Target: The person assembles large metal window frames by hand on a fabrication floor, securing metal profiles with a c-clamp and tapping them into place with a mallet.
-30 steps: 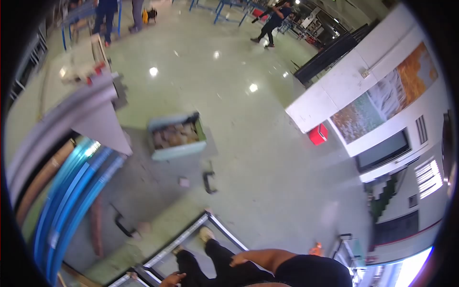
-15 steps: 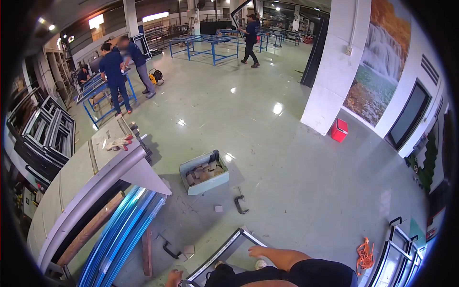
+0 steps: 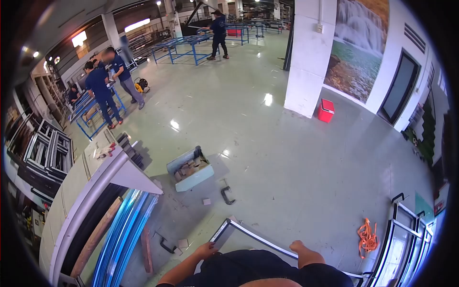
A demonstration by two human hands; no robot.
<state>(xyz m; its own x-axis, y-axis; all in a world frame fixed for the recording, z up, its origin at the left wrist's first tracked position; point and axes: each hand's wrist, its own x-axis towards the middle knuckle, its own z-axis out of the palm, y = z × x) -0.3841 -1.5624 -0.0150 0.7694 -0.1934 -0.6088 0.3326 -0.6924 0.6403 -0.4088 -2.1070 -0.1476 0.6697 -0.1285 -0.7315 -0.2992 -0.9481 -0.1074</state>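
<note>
A metal frame (image 3: 260, 243) with a dark edge and a pale inner strip lies in front of me, one corner pointing away; my body covers its near part. My left hand (image 3: 205, 250) is closed on its left bar, close to that corner. On the far bar, further right, my right hand (image 3: 297, 247) is closed with the fingers curled; the exact contact there is small and partly hidden. Small square blocks (image 3: 183, 243) and a black C-clamp (image 3: 167, 246) lie on the floor to the left of my left hand.
A pale blue bin (image 3: 193, 179) of blocks stands ahead, a second C-clamp (image 3: 227, 195) beside it. Blue-wrapped profiles (image 3: 125, 237) lie under a grey bench (image 3: 76, 205) at left. Orange strap (image 3: 367, 238) and leaning frames (image 3: 399, 244) are right. Several people (image 3: 100, 91) work farther back.
My view has shifted rightward. Both hands have come onto the frame's bars, the left rising from the lower edge and the right moving right. A distant person carrying a dark frame has reached a blue table.
</note>
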